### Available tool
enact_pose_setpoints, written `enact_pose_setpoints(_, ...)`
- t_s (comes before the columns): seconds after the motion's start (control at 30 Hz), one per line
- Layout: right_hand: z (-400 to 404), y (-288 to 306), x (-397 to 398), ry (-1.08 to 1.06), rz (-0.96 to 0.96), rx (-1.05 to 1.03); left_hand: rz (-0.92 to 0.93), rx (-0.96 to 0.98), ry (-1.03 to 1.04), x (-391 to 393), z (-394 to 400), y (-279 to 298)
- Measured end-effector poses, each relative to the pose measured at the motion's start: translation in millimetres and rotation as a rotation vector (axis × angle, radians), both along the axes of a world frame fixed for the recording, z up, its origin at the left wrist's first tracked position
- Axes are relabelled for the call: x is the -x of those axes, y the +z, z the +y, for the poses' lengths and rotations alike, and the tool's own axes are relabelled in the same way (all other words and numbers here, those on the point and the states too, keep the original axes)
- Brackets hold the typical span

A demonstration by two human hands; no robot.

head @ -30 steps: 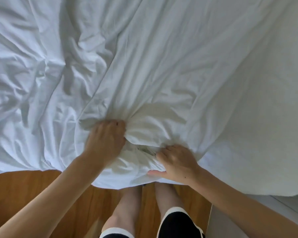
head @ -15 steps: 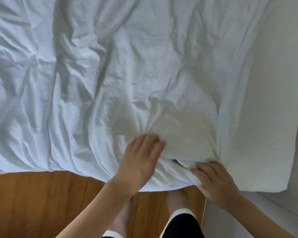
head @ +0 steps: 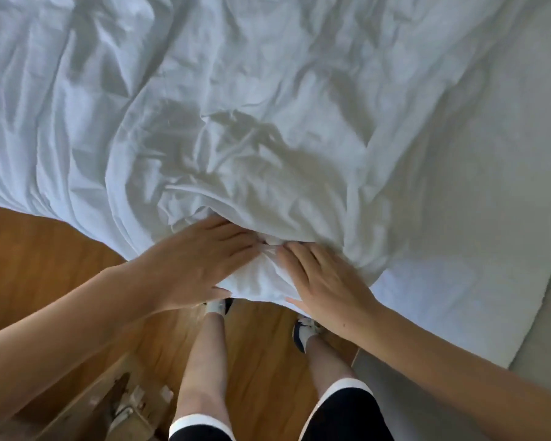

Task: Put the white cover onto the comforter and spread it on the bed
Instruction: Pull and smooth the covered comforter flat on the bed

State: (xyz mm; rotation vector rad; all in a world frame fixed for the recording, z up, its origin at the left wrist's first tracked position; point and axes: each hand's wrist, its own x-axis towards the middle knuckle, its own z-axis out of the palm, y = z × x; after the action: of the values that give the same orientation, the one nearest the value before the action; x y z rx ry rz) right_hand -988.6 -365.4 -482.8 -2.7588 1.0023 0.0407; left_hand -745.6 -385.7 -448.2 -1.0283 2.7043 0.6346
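Note:
The crumpled white cover lies over most of the bed. Its near corner is bunched into a lump hanging over the bed's edge above my feet. My left hand lies on the lump's left side with fingers on top and thumb underneath, gripping it. My right hand grips the right side the same way, fingertips almost meeting the left hand's. I cannot tell the comforter from the cover; a thicker mass shows under the fabric behind my hands.
The bare mattress sheet shows at the right, ending at a corner near my right forearm. A wooden floor runs under me. A low wooden piece of furniture stands at the bottom left beside my legs.
My hands have drawn together on the cover's edge, and the fabric between them has gathered into one lump. The view has stepped back, showing more floor and my legs.

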Motion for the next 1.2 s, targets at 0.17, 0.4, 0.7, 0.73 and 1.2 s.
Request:
enact_pose_setpoints(0.17, -21, 12, -9, 0.009, -0.119, -0.269, -0.206, 0.070, 0.013, 8, 4, 11)
enact_pose_setpoints(0.4, -3, 13, -4, 0.152, -0.295, -0.209, 0.136, 0.321, 0.292, 17, 79, 9)
enact_pose_setpoints(0.7, 71, -30, 59, -0.059, -0.318, 0.097, 0.307, 0.084, 0.892, 97, 143, -6)
enact_pose_setpoints(0.73, 73, -36, 63, -0.042, -0.296, 0.090, 0.349, 0.064, 0.902, 100, 139, -1)
enact_pose_setpoints(1.2, 18, -35, 86, -0.109, -0.364, 0.301, 0.118, 0.358, 0.429, 82, -36, -25)
